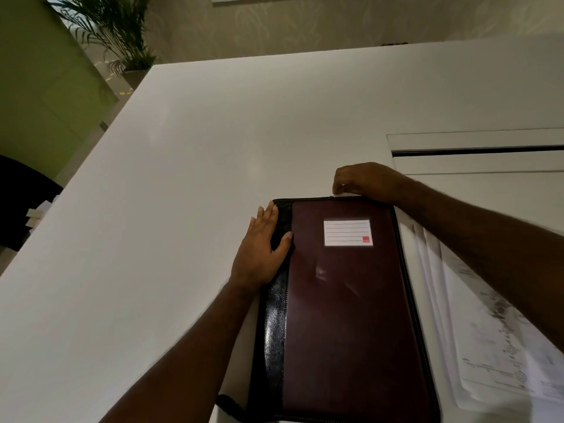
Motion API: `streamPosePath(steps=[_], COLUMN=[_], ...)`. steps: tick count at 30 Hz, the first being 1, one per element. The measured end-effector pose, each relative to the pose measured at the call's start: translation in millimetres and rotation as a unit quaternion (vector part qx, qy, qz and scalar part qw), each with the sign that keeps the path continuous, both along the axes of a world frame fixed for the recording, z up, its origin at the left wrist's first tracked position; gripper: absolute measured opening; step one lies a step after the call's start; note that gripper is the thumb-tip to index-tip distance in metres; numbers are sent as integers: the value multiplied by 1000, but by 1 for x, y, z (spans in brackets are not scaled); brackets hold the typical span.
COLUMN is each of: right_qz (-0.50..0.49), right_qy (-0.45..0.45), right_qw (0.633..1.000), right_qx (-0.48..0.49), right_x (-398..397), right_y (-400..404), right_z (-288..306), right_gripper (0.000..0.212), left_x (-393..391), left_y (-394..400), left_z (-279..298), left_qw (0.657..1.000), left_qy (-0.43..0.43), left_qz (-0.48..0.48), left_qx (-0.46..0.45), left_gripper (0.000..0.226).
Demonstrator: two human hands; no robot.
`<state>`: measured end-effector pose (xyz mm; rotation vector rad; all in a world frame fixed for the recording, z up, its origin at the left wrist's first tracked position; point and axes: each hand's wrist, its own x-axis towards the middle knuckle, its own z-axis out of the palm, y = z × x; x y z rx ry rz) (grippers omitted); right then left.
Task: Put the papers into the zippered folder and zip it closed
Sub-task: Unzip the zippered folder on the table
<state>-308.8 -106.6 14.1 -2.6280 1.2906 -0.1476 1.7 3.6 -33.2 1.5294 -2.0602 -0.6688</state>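
A dark red zippered folder point(345, 306) with a black spine strip and a white label lies flat and shut on the white table. My left hand point(262, 248) rests flat on its black spine edge, fingers apart. My right hand point(363, 181) sits at the folder's far edge, its fingertips pinched on the small metal zip pull point(334, 195). A fanned stack of printed papers point(482, 331) lies on the table just right of the folder, partly under my right forearm.
The white table point(213, 178) stretches wide to the left and far side. A recessed panel with a dark slot point(476, 152) is set in the tabletop at the right. A potted plant point(122, 35) stands beyond the far left corner.
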Motion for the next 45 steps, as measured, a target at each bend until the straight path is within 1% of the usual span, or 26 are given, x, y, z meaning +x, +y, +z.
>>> streamPosePath(steps=[9,21,25,32,35,37,38,39,41,43,45], right_qz=[-18,-108,-146,-191,-216,-226,-228,-231,-237,-253,-268], right_qy=[-15,-12,-12,-19,-51,-85,-101,-116,-139,-153,-157], right_qw=[1000,994,989,980,974,970,968,966,961,955,950], right_qx=[-16,-3,-34,-44,-36,-27,-25,-23,-19,-14,-12], right_x=[-27,-71,-76,-82,-81,-79,-78,-78,-76,-76,-75], right_y=[18,51,69,102,108,109,110,111,112,112,111], right_z=[10,9,3,-2,-5,-9,-10,-13,-16,-18,-20], right_gripper=[8,11,14,18,17,15,13,12,11,11,11], left_x=[0,-2,-4,-4,-4,-5,-6,-8,-19,-44,-77], left_y=[0,0,0,0,0,-2,-4,-6,-11,-19,-26], left_z=[0,1,1,1,2,7,11,16,26,34,42], left_qw=[1000,1000,1000,1000,999,999,999,998,989,982,981], left_qy=[2,2,-3,1,10,-6,-28,-56,-102,-119,-122], left_qz=[-2,7,20,26,17,15,22,33,38,6,-63], left_qx=[1,4,8,15,27,30,18,-14,-102,-145,-138], left_gripper=[68,68,66,66,66,66,64,60,48,40,41])
